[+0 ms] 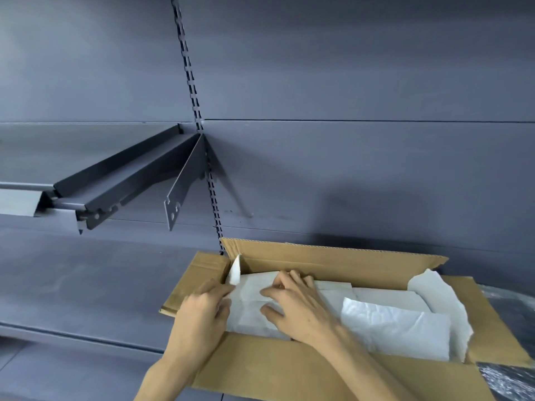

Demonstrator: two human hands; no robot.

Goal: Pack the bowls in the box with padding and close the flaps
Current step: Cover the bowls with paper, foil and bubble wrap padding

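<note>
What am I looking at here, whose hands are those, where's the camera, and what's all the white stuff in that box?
There is no machine here. One camera, worn on a person's head, looks forward and down at their own two bare hands. An open cardboard box sits on a dark grey shelf, its flaps still folded out. Inside lie white padding sheets; no bowls show, so they may lie underneath. The left hand is at the box's left end, fingers curled at the edge of a padding sheet. The right hand rests on top with fingers spread, pressing the padding down. Something shiny, perhaps plastic wrap, lies to the right of the box.
</note>
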